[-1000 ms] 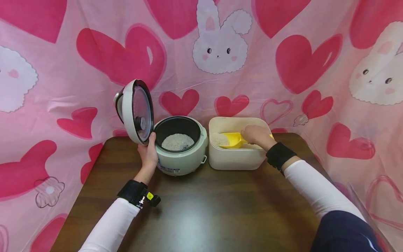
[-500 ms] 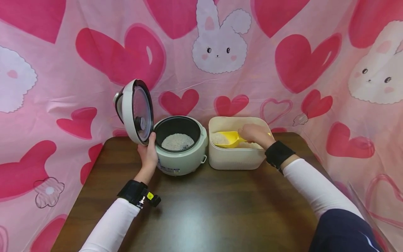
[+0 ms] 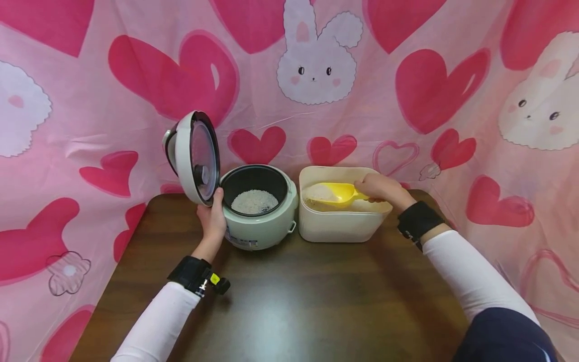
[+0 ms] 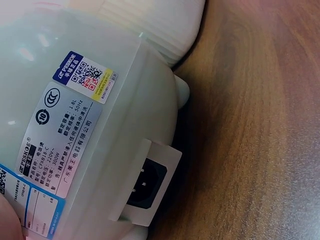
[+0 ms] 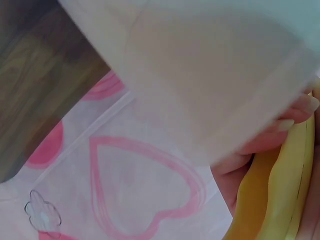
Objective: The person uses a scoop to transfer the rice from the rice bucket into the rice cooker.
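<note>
My right hand point(image 3: 380, 187) grips the handle of a yellow scoop point(image 3: 346, 195) over the cream container point(image 3: 334, 229), which has rice in it. White rice point(image 3: 320, 192) lies in the scoop's left end. In the right wrist view, fingers curl round the yellow handle point(image 5: 287, 185). To the left, a pale green rice cooker point(image 3: 260, 234) stands with its lid point(image 3: 183, 161) raised. More rice point(image 3: 254, 201) lies in its dark inner pot. My left hand point(image 3: 211, 218) holds the cooker at the hinge side, thumb up by the rim and fingers partly hidden beneath the lid.
Both vessels stand side by side at the far edge of a brown wooden table point(image 3: 280, 291). A pink cloth point(image 3: 253, 100) with hearts and rabbits hangs close behind. In the left wrist view, a power socket point(image 4: 147, 184) shows low on the cooker.
The right hand has drawn back to the right and slightly up, lifting the scoop of rice within the container. The left hand, the cooker and its lid stay put.
</note>
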The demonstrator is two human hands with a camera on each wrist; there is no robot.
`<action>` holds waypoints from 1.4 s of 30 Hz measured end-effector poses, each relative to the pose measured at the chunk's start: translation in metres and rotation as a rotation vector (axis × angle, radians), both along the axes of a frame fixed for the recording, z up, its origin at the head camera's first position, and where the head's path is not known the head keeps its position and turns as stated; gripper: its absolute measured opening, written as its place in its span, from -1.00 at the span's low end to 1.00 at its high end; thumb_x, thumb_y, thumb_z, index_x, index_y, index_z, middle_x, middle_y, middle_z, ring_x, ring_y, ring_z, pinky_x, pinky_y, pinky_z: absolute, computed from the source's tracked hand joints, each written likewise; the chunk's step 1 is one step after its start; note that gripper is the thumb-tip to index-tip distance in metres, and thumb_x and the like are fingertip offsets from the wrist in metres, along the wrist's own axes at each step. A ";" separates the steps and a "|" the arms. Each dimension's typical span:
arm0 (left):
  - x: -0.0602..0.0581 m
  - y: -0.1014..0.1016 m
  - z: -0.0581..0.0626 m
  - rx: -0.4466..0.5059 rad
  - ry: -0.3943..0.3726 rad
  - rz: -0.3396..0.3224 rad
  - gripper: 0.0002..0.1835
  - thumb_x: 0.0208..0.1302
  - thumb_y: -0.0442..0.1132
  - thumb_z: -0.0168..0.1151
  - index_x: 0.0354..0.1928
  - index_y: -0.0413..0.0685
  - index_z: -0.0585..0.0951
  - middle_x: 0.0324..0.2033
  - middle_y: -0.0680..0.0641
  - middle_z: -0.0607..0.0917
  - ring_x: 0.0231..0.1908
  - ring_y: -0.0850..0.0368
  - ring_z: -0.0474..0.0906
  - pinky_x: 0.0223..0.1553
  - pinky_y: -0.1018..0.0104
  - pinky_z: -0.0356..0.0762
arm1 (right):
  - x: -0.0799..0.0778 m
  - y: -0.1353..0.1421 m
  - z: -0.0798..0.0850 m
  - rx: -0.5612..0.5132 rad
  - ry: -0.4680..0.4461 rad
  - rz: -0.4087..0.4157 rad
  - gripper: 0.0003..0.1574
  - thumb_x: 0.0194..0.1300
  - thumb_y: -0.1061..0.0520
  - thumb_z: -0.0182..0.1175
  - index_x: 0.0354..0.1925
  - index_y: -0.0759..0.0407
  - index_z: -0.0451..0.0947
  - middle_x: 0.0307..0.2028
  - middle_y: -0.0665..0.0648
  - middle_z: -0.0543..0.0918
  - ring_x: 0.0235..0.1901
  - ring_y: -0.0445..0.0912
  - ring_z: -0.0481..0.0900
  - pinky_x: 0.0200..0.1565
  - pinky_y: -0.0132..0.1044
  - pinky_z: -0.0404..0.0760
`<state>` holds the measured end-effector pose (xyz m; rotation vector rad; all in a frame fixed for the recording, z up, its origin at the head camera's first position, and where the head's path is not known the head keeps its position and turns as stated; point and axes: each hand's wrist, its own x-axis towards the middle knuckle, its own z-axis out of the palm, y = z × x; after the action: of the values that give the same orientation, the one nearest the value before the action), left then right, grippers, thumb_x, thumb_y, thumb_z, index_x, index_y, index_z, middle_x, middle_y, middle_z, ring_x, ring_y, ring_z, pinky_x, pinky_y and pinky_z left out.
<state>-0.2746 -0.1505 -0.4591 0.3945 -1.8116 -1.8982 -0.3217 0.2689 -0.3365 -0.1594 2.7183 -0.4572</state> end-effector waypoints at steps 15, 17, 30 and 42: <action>-0.002 0.001 0.001 -0.023 -0.012 0.007 -0.41 0.49 0.09 0.15 0.29 -0.26 0.55 0.21 -0.21 0.65 0.14 0.02 0.47 0.38 0.12 0.30 | 0.006 0.033 0.018 -0.272 -0.074 -0.015 -0.34 0.64 -0.16 -0.15 -0.47 0.21 0.50 -0.61 0.04 0.44 -0.61 -0.03 0.37 -0.50 -0.30 0.38; -0.002 0.002 0.000 -0.025 -0.008 0.007 -0.41 0.48 0.08 0.15 0.28 -0.27 0.55 0.20 -0.21 0.65 0.14 0.03 0.47 0.36 0.13 0.30 | 0.007 0.035 0.020 -0.295 -0.077 -0.019 -0.33 0.65 -0.20 -0.16 -0.46 0.20 0.51 -0.60 0.04 0.45 -0.59 -0.02 0.38 -0.49 -0.30 0.38; -0.003 0.004 -0.002 -0.007 -0.003 0.011 -0.42 0.47 0.08 0.18 0.26 -0.26 0.57 0.18 -0.22 0.66 0.11 0.04 0.48 0.33 0.18 0.32 | 0.004 0.023 0.024 -0.332 -0.056 -0.001 -0.31 0.62 -0.28 -0.10 -0.43 0.18 0.53 -0.57 0.06 0.48 -0.53 0.07 0.44 -0.43 -0.29 0.42; -0.004 0.005 -0.003 -0.010 -0.005 -0.005 -0.40 0.48 0.10 0.17 0.30 -0.24 0.54 0.21 -0.19 0.65 0.17 0.02 0.48 0.40 0.11 0.29 | -0.009 -0.026 0.053 -0.252 0.002 0.080 -0.40 0.61 -0.23 -0.05 -0.31 0.22 0.53 -0.55 0.09 0.44 -0.60 0.00 0.36 -0.48 -0.30 0.37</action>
<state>-0.2782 -0.1453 -0.4621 0.3919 -1.8257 -1.8922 -0.3303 0.2427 -0.2833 -0.3346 2.6354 -0.7753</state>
